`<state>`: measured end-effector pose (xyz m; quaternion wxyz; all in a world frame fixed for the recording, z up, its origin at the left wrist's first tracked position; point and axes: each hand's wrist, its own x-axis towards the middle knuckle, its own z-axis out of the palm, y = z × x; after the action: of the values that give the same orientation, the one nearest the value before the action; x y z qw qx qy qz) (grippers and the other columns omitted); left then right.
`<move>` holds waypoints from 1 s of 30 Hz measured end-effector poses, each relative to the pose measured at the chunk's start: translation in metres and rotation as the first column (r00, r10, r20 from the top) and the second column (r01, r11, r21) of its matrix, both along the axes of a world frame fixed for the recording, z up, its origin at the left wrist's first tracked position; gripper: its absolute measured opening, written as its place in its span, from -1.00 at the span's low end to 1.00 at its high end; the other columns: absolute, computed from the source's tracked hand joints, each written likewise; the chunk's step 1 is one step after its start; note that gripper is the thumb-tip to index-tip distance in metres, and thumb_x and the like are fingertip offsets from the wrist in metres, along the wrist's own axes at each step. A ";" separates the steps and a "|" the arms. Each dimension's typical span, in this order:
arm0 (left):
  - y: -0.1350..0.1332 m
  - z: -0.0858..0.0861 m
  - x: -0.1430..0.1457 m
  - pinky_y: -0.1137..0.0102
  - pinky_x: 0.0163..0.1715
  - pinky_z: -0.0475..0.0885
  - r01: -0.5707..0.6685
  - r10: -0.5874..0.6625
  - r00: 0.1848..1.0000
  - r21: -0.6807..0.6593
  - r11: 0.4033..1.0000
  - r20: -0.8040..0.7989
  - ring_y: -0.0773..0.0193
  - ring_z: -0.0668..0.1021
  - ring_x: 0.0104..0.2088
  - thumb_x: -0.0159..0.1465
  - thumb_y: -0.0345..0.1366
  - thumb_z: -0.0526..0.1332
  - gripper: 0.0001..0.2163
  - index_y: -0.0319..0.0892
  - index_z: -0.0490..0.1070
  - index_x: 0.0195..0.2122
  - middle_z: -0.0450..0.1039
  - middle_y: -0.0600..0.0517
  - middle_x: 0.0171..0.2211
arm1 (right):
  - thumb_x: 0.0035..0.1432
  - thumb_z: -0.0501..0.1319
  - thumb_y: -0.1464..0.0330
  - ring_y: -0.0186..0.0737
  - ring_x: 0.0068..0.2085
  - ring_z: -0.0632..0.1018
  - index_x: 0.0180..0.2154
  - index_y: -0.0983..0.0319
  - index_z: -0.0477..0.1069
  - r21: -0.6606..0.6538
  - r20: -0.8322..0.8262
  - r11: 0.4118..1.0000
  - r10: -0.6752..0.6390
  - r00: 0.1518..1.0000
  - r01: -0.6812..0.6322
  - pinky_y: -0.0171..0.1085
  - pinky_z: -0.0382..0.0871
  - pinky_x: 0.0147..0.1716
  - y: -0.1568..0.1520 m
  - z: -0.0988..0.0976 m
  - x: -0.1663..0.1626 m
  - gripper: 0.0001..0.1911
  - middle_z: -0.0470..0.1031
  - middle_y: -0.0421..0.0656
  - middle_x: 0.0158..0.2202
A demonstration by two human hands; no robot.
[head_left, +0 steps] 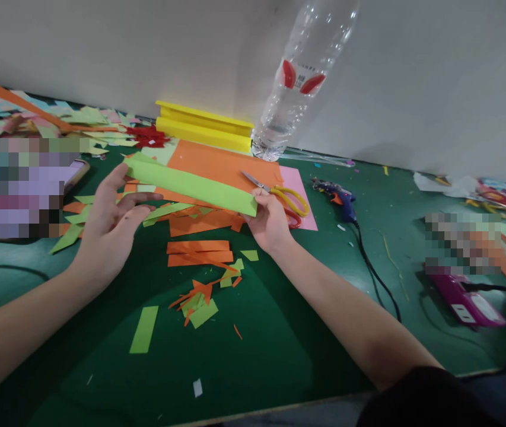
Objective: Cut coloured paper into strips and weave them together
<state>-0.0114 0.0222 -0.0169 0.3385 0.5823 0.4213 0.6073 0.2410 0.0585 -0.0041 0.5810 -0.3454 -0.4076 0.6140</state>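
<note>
A smooth, flat green strip (190, 184) is held mid-frame, its right end pinched by the right hand (271, 222), its left end met by the wide-spread left hand (113, 228). Orange strips (197, 247) are scattered below.

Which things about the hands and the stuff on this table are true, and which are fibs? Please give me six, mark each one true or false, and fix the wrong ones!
1. The right hand holds one end of a green paper strip. True.
2. The left hand is squeezed into a tight fist. False: it is open, with fingers apart.
3. A blue glue gun lies on the table, to the right of the scissors. True.
4. The table is bright red. False: it is green.
5. A clear bottle stands beside a yellow piece. True.
6. The yellow piece is to the right of the bottle. False: it is to the left.
</note>
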 end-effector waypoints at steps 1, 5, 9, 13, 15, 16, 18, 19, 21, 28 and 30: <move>0.000 0.000 0.001 0.31 -0.09 0.47 -0.007 0.007 1.000 -0.013 1.000 0.003 0.25 0.52 -0.07 0.22 -0.47 0.23 -0.43 0.16 0.20 0.21 0.18 0.04 0.17 | 0.00 0.17 0.31 -0.34 -0.55 0.25 -0.54 0.15 0.22 0.002 0.013 1.000 0.009 1.000 -0.009 -0.30 0.25 -0.54 0.000 0.001 0.000 -0.84 0.17 -0.29 -0.57; -0.001 0.001 0.001 0.29 -0.08 0.48 -0.010 0.010 1.000 0.004 1.000 -0.002 0.23 0.52 -0.06 0.21 -0.43 0.25 -0.41 0.18 0.19 0.22 0.13 0.05 0.22 | 0.15 0.05 0.14 -0.29 -0.58 0.31 -0.48 0.15 0.28 -0.015 0.072 0.997 0.081 0.994 -0.080 -0.23 0.36 -0.46 0.000 0.003 0.002 -0.73 0.27 -0.26 -0.65; 0.000 -0.001 0.001 0.30 -0.05 0.48 0.012 -0.012 1.000 0.022 1.000 -0.010 0.23 0.52 -0.04 0.22 -0.42 0.25 -0.41 0.23 0.19 0.22 0.13 0.08 0.21 | 0.15 0.00 0.08 -0.28 -0.59 0.39 -0.39 0.17 0.34 -0.002 0.056 0.994 0.106 0.993 -0.106 -0.18 0.41 -0.37 0.001 0.004 0.004 -0.67 0.44 -0.20 -0.58; 0.000 -0.002 0.000 0.26 -0.01 0.48 0.031 -0.030 0.999 0.033 0.999 -0.040 0.20 0.51 -0.01 0.25 -0.36 0.25 -0.42 0.24 0.14 0.25 0.08 0.06 0.25 | 0.10 0.02 0.18 -0.27 -0.56 0.46 -0.38 0.20 0.41 0.035 0.041 0.989 0.145 0.989 -0.147 -0.12 0.45 -0.28 0.000 0.003 0.004 -0.71 0.60 -0.11 -0.39; 0.000 -0.002 0.000 0.27 -0.01 0.49 0.064 -0.060 0.994 0.043 0.997 -0.086 0.19 0.49 0.03 0.28 -0.33 0.24 -0.39 0.25 0.05 0.29 0.06 0.04 0.26 | 0.06 0.05 0.25 -0.28 -0.54 0.49 -0.34 0.21 0.44 0.058 0.062 0.985 0.158 0.985 -0.162 -0.12 0.47 -0.29 0.000 0.001 0.003 -0.74 0.62 -0.10 -0.32; -0.001 -0.001 0.000 0.25 0.00 0.49 0.090 -0.083 0.989 0.048 0.995 -0.121 0.17 0.48 0.05 0.29 -0.31 0.23 -0.36 0.25 -0.01 0.31 0.06 0.03 0.27 | 0.05 0.07 0.28 -0.28 -0.53 0.50 -0.32 0.22 0.45 0.073 0.075 0.984 0.155 0.985 -0.160 -0.13 0.47 -0.29 -0.001 0.000 0.003 -0.76 0.63 -0.11 -0.29; -0.003 0.002 0.000 0.19 0.03 0.48 0.137 -0.123 0.972 0.061 0.989 -0.199 0.12 0.45 0.09 0.29 -0.30 0.23 -0.30 0.25 -0.13 0.35 -0.01 -0.01 0.29 | 0.02 0.12 0.34 -0.30 -0.52 0.52 -0.28 0.22 0.47 0.091 0.108 0.984 0.142 0.984 -0.152 -0.16 0.48 -0.29 -0.001 -0.002 0.002 -0.78 0.63 -0.12 -0.28; -0.004 0.003 0.001 0.16 0.05 0.47 0.156 -0.135 0.963 0.070 0.985 -0.234 0.10 0.44 0.11 0.29 -0.29 0.23 -0.28 0.25 -0.17 0.36 -0.05 -0.03 0.31 | 0.03 0.15 0.35 -0.31 -0.51 0.53 -0.27 0.22 0.49 0.096 0.125 0.984 0.138 0.982 -0.150 -0.17 0.48 -0.28 -0.002 -0.002 0.001 -0.79 0.64 -0.13 -0.27; -0.007 0.007 0.002 0.10 0.09 0.44 0.190 -0.154 0.940 0.089 0.978 -0.305 0.06 0.43 0.12 0.29 -0.31 0.22 -0.24 0.23 -0.24 0.37 -0.05 -0.06 0.30 | 0.05 0.21 0.33 -0.31 -0.50 0.55 -0.25 0.22 0.50 0.102 0.159 0.982 0.141 0.977 -0.159 -0.17 0.50 -0.25 -0.003 -0.002 0.000 -0.79 0.63 -0.13 -0.26; -0.016 0.010 0.006 -0.04 0.12 0.38 0.303 -0.219 0.832 0.086 0.949 -0.510 -0.04 0.37 0.17 0.28 -0.32 0.18 -0.20 0.09 -0.34 0.39 0.05 -0.15 0.29 | 0.01 0.36 0.16 -0.21 -0.33 0.59 -0.14 0.13 0.46 0.153 0.219 0.967 0.168 0.961 -0.204 -0.15 0.55 -0.27 -0.012 0.003 -0.006 -0.63 0.59 -0.15 -0.22; -0.018 0.010 0.007 -0.09 0.15 0.33 0.312 -0.221 0.786 0.062 0.948 -0.577 -0.06 0.36 0.18 0.27 -0.31 0.17 -0.21 0.12 -0.33 0.39 0.00 -0.12 0.31 | -0.01 0.37 0.13 -0.21 -0.34 0.59 -0.16 0.13 0.45 0.150 0.245 0.968 0.159 0.956 -0.199 -0.13 0.56 -0.25 -0.012 0.001 -0.005 -0.62 0.58 -0.16 -0.24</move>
<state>-0.0042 0.0046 -0.0069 0.2357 0.8132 0.3674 0.3850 0.2357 0.0465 -0.0029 0.4993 -0.3240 -0.5540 0.5821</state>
